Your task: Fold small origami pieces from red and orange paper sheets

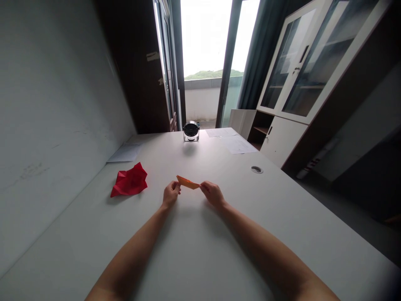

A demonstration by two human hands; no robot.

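Between my two hands is a piece of folded orange paper (188,183), its long shape tilted down toward the right. My left hand (171,194) is closed on its left end, thumb and fingers together. At the right tip, my right hand (212,193) pinches the paper with thumb and forefinger. Both hands are a little above the white table (188,251). To the left of my left hand lies a creased sheet of red paper (130,180), touched by neither hand. The exact folds of the orange paper are too small to make out.
A small round black device on a metal stand (191,130) is at the table's far edge. White papers (239,145) lie at the far right, and more sheets (125,152) at the far left by the wall. A round cable hole (257,169) is on the right.
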